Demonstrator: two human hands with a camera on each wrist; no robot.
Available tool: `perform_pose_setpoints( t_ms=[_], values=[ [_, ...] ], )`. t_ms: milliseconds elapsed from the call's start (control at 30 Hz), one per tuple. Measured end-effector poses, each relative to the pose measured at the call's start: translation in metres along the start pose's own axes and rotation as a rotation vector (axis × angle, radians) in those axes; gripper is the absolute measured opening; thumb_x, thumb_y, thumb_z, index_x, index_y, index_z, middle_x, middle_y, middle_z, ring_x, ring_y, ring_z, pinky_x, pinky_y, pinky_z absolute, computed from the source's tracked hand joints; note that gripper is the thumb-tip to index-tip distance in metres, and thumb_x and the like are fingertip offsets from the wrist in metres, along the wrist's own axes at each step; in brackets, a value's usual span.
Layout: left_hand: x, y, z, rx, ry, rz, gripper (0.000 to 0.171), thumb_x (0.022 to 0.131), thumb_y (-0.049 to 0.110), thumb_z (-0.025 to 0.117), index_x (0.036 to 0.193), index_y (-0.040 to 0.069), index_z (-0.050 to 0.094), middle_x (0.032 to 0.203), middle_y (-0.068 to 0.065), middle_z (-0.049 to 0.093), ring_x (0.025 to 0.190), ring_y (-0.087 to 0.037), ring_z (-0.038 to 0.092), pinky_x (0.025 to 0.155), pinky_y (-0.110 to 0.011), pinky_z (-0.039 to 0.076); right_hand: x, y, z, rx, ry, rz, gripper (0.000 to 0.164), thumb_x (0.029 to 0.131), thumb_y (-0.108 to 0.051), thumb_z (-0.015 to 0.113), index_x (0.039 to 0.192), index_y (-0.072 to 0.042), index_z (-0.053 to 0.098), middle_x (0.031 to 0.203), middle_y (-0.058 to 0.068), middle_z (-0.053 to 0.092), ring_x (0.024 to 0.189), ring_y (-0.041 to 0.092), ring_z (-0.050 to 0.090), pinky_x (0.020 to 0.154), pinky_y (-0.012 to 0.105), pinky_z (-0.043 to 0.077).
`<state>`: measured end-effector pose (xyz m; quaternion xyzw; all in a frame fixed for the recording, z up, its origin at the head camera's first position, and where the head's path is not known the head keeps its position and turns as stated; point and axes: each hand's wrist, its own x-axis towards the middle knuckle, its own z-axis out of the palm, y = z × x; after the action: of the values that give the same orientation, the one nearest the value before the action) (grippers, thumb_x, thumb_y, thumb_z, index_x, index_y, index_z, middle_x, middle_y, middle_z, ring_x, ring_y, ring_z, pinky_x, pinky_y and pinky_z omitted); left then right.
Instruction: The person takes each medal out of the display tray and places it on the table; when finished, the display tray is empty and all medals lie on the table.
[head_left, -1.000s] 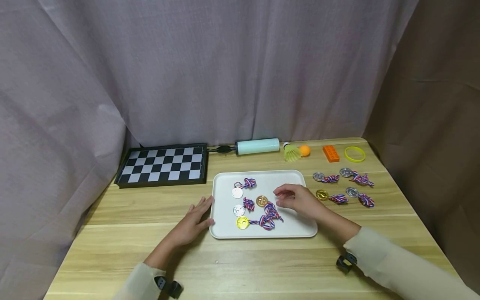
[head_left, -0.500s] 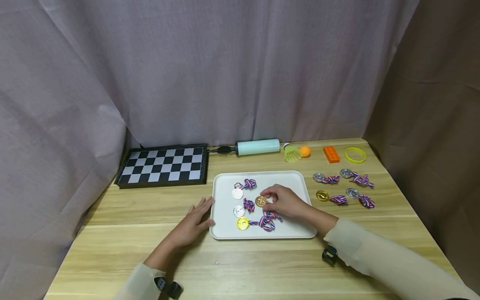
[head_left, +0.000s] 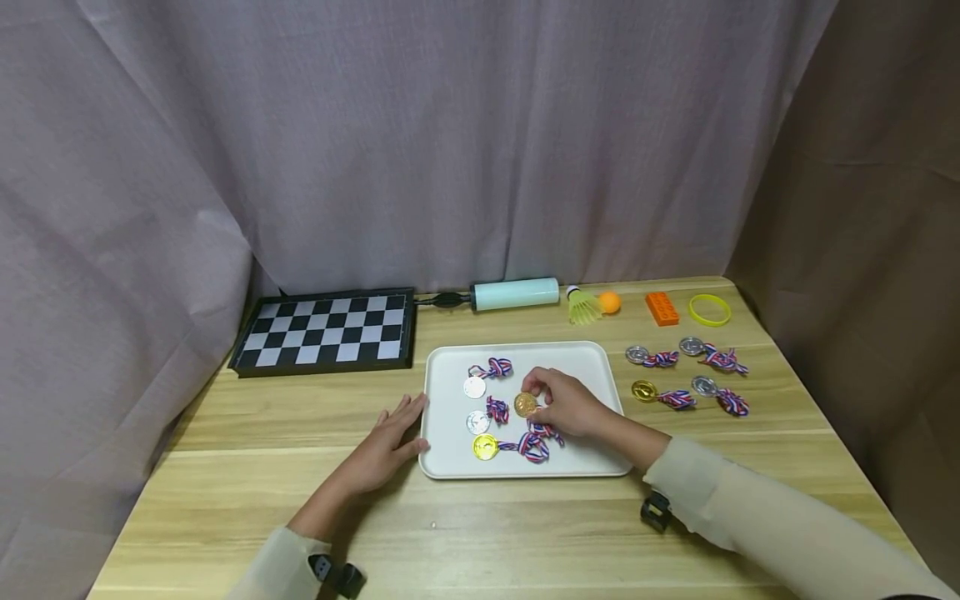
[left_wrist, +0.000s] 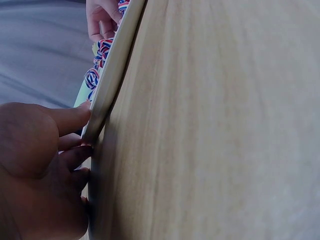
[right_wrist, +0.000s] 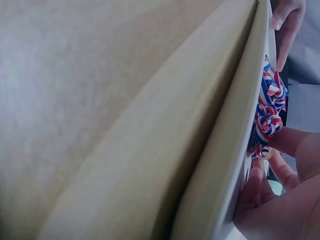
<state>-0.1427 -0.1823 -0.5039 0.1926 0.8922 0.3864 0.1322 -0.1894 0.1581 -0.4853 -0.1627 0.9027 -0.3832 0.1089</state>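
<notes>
On the white tray [head_left: 581, 462], my right hand [head_left: 573, 407] pinches a bronze-coloured medal [head_left: 524, 405] at its right side between thumb and fingers. Its striped ribbon [head_left: 545, 432] lies bunched under that hand. A gold medal [head_left: 485, 447] is just in front, and two silver medals, one nearer [head_left: 477, 422] and one farther [head_left: 474, 387], lie to the left. My left hand [head_left: 386, 446] rests with extended fingers against the tray's left edge; the left wrist view shows its thumb [left_wrist: 75, 120] at the rim.
Right of the tray lie several more medals, including a gold one [head_left: 644, 391]. Along the back are a chessboard [head_left: 330, 329], a pale blue pump [head_left: 516, 293], a shuttlecock [head_left: 582, 307], an orange ball [head_left: 610, 302], an orange brick [head_left: 662, 308] and a yellow ring [head_left: 709, 320].
My right hand has moved left and taken hold of the bronze-coloured medal, which has since shifted slightly right. My left hand has stayed at the tray's edge.
</notes>
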Motion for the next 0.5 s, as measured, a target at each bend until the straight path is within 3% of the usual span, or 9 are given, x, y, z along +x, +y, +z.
perform_pose_setpoints(
  t_ms=[367,500],
  values=[
    [0.0,0.0,0.0,-0.005,-0.003,-0.004,0.073,0.104,0.023,0.062,0.164,0.007,0.023,0.17,-0.011,0.02,0.159,-0.031,0.007,0.127,-0.058,-0.002,-0.007,0.002,-0.008,0.165,0.012,0.04,0.02,0.091,0.005,0.069,0.106,-0.007,0.064,0.093,0.007,0.07,0.082,0.014,0.064,0.075,0.025,0.052],
    [0.0,0.001,-0.001,-0.007,-0.006,-0.006,0.073,0.104,0.023,0.062,0.164,0.007,0.023,0.17,-0.011,0.02,0.159,-0.032,0.007,0.127,-0.058,-0.002,-0.016,0.002,-0.018,0.23,0.026,0.028,0.017,0.093,0.004,0.069,0.108,-0.003,0.066,0.093,0.01,0.072,0.083,0.015,0.065,0.069,0.024,0.053]
  ],
)
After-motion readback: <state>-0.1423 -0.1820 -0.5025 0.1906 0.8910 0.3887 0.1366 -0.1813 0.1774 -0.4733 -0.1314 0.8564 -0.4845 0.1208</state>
